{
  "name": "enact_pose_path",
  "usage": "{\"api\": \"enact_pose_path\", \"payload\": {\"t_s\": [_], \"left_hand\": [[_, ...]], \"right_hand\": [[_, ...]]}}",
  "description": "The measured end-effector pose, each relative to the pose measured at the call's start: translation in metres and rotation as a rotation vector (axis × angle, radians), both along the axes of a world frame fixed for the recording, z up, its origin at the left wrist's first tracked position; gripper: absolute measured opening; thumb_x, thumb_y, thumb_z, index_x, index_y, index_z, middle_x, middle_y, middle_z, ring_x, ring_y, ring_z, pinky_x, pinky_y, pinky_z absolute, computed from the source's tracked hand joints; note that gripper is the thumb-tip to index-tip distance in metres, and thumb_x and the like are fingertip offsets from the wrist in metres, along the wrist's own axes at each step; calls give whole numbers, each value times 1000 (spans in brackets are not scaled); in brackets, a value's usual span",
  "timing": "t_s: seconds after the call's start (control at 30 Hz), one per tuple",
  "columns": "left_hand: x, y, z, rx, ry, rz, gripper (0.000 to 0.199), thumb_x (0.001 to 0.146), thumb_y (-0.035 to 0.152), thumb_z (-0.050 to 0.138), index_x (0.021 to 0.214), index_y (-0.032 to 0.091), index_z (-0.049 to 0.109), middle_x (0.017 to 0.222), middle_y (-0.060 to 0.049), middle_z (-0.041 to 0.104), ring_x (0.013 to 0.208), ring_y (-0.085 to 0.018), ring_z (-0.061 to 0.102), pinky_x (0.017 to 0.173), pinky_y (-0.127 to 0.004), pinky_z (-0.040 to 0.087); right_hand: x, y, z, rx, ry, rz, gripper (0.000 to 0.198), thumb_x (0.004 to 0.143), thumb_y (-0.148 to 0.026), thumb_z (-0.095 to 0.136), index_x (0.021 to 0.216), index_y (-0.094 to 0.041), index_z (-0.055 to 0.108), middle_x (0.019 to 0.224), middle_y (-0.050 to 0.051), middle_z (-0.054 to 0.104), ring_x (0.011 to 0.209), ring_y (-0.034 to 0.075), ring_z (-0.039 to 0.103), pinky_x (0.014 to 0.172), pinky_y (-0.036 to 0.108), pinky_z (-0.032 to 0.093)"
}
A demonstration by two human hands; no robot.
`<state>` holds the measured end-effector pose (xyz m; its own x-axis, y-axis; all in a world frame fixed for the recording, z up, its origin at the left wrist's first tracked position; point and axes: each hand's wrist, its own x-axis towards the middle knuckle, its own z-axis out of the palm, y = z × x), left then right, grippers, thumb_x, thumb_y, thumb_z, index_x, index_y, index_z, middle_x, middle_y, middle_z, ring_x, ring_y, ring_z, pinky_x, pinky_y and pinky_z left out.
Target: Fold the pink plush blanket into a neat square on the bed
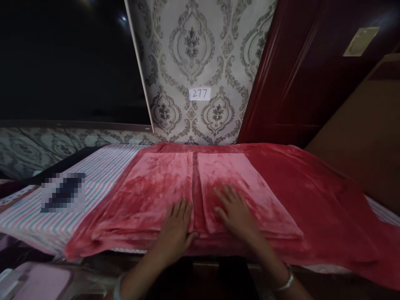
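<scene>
Left hand (176, 224) flat, thumb out, palm down on left panel (150, 179) of folded red plush cloth (281, 187); right hand (236, 211) flattened, fingers slightly spread, on right panel (231, 164). I grip nothing with either. Cloth before me lies over striped cover (106, 166), panels slightly apart, patterned wall (193, 58) behind.

The folded rectangular pinkish-red cloth (159, 179) at 6 o'clock looks super plush, kinda velvety with a patchy sheen. White, blue and pink striped cloth (104, 162) at 9 is way smoother, pretty matt. Rectangular black screen (71, 62) at 10: glossy. Dark-red panel (293, 87) at 2: polished-looking wood.
</scene>
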<state>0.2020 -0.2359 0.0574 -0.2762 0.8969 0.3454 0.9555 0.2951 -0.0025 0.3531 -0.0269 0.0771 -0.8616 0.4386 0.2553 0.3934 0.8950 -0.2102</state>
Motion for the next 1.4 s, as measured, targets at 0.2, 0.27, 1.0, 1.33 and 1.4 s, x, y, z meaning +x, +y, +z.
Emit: {"api": "enact_pose_path", "payload": {"t_s": [0.2,0.27,1.0,1.33,1.4], "left_hand": [[10,4,-15,66,64,20,71,93,51,56,149,9,46,154,-22,46,144,-39,42,115,-58,40],[10,3,-12,70,54,16,71,94,51,56,149,8,46,154,-23,46,144,-39,42,115,-58,39],[12,4,-16,200,-6,-14,67,95,47,56,149,10,45,151,-21,51,144,-36,43,117,-56,36],[8,1,-22,198,24,-18,70,92,47,59,150,11,43,154,-20,47,145,-36,41,116,-55,36],[7,1,-24,205,23,-20,71,92,47,59,152,13,41,155,-19,46,146,-35,40,117,-55,35]], "right_hand": [[-15,-34,-6,-38,-109,46,59,99,-39,49,157,-31,38,165,6,29,154,31,22,122,60,21],[-12,-33,-2,-53,-123,47,57,100,-38,49,156,-30,40,165,6,31,153,31,24,121,59,22],[-57,-24,39,-225,-129,-106,65,85,-8,49,150,-12,49,144,17,58,126,27,60,104,34,46],[-60,-20,54,-201,-7,-47,47,104,-33,37,142,-15,58,128,15,69,118,27,64,101,37,47],[-68,-12,52,-102,17,-49,54,103,-34,39,152,-13,46,149,16,54,139,29,48,114,41,36]]}}
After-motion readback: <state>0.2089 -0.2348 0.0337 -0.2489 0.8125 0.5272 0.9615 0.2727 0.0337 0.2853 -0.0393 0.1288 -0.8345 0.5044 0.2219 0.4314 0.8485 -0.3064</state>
